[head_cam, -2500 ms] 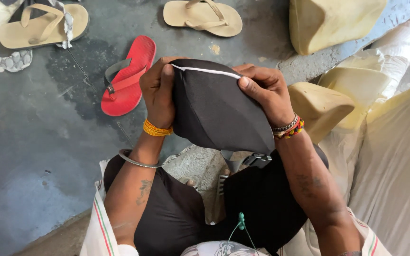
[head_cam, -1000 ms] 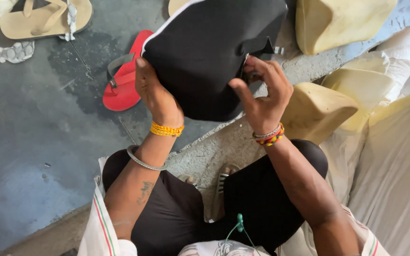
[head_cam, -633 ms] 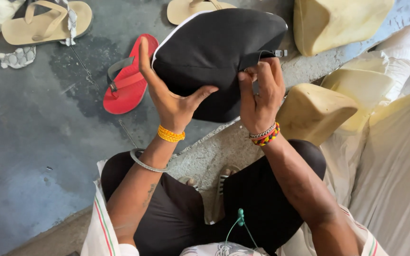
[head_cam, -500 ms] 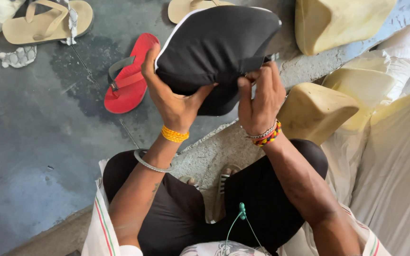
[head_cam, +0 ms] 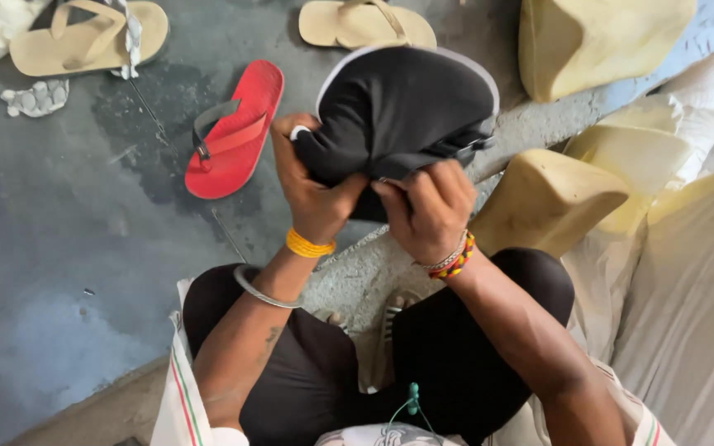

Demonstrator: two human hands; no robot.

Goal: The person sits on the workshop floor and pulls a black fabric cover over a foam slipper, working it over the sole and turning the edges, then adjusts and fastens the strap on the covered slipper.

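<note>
A black fabric cover with a white edge, stretched over a rounded form, is held up in front of me above my knees. My left hand grips its left lower edge, a yellow band at the wrist. My right hand pinches bunched black fabric at the underside, with beaded bracelets at the wrist. Both hands are closed on the cover and nearly touch each other.
A red flip-flop lies on the grey concrete floor to the left. Tan sandals lie farther back. Yellowish foam blocks and pale sacks crowd the right side.
The cover was turned over and brought down closer to me. My left hand went from an open palm under it to a closed grip on its edge; my right hand shifted to the underside.
</note>
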